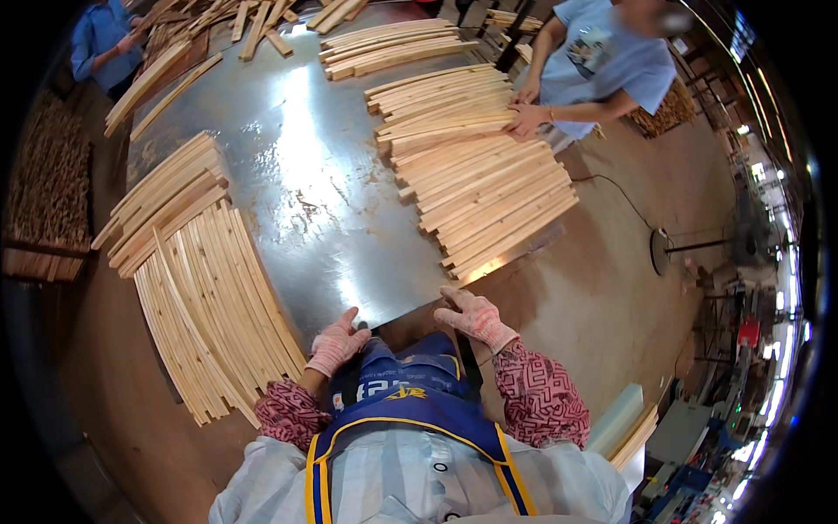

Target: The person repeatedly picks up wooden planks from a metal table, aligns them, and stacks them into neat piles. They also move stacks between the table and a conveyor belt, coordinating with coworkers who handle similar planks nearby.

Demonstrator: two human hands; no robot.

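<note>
Hanging unclenched; left hand (337,343) by table (349,253); right hand (477,318) by slats (497,205)

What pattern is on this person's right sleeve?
Dark maze-like lines on pinkish red; the right sleeve shows best in the head view.

Wood strips (493,179) pale yellow; gloves (479,320) pink-white; sleeves (539,397) pink-black maze-patterned; apron (454,410) navy, yellow-edged.

glossy metal table (345,240), matt wood strips (493,188)
</note>
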